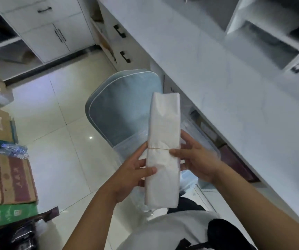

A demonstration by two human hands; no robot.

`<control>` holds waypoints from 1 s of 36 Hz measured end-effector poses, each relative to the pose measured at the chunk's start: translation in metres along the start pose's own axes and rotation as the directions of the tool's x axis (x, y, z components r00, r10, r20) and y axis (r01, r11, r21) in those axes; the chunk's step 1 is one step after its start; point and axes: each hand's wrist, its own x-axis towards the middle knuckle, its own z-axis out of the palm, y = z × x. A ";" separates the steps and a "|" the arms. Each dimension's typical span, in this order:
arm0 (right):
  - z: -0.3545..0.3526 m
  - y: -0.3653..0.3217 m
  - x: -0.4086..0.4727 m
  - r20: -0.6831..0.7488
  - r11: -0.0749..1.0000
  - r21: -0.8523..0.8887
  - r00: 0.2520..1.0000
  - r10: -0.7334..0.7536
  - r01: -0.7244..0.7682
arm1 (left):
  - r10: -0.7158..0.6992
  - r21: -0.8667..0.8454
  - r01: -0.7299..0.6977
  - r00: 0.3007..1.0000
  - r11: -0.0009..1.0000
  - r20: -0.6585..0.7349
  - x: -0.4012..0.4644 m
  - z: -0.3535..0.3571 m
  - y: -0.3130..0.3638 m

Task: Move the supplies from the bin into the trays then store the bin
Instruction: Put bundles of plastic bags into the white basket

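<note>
**Both hands on white bundle, above the bin**

Left hand (130, 175) and right hand (195, 159) grip 1 long white bundle (163, 150) from either side, fingers (146, 171) clenched on the wrap near its rubber band (158, 148). Bundle is held in the air, upright in view. Directly behind the bundle: clear plastic bin (127, 147) on the floor, blue lid (121, 107) leaning beyond it. Right of the bundle: white table (217, 73). Far left of it: cardboard boxes (6, 179).
</note>
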 end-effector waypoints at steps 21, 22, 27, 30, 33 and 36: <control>-0.015 0.073 -0.313 -0.799 0.913 -0.042 0.535 -0.274 0.406 | -0.078 0.171 -0.072 0.679 0.983 0.730 -0.004 0.214 -0.020; -0.018 0.075 -0.322 -0.811 0.908 -0.045 0.515 -0.276 0.416 | -0.078 0.180 -0.081 0.677 0.980 0.732 -0.003 0.221 -0.022; -0.051 0.076 -0.354 -0.851 0.883 -0.053 0.443 -0.284 0.466 | -0.044 0.194 -0.111 0.755 0.975 0.654 0.014 0.253 -0.028; -0.082 0.072 -0.376 -0.873 0.861 -0.051 0.397 -0.285 0.505 | -0.045 0.220 -0.108 0.806 0.969 0.590 0.033 0.278 -0.028; -0.122 0.064 -0.403 -0.892 0.840 -0.049 0.355 -0.280 0.540 | -0.053 0.300 -0.142 0.827 0.943 0.560 0.053 0.318 -0.025; -0.168 0.058 -0.433 -0.903 0.837 -0.036 0.341 -0.261 0.546 | -0.072 0.363 -0.151 0.843 0.919 0.533 0.070 0.373 -0.022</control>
